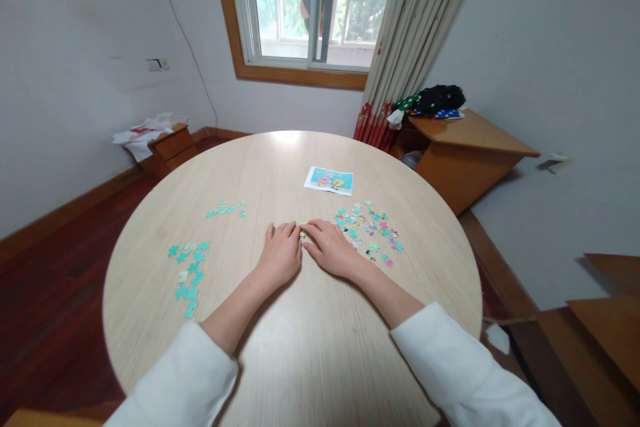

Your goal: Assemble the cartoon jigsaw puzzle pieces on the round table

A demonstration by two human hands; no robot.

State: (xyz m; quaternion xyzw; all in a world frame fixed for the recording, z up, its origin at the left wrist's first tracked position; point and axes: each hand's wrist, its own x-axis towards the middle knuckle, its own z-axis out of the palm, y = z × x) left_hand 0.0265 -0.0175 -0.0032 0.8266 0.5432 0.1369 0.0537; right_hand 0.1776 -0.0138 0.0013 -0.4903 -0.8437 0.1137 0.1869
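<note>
Near the middle of the round table, small jigsaw puzzle pieces (303, 234) lie between my hands, mostly covered by fingers. My left hand (281, 255) rests palm down to their left, with its thumb side and fingertips against them. From the other side, my right hand (331, 247) pinches at the same pieces with thumb and index finger. How these pieces fit together is hidden. Loose multicoloured jigsaw pieces (373, 227) are scattered just right of my right hand. Beyond my hands lies a picture card (330, 181) with cartoon figures on a blue background.
On the round wooden table (300, 360), teal and pale pieces (190, 280) form a group at left, with a smaller teal group (226, 209) behind it. A wooden cabinet (465, 140) with cloths stands at back right, near the curtain (410, 33) and window.
</note>
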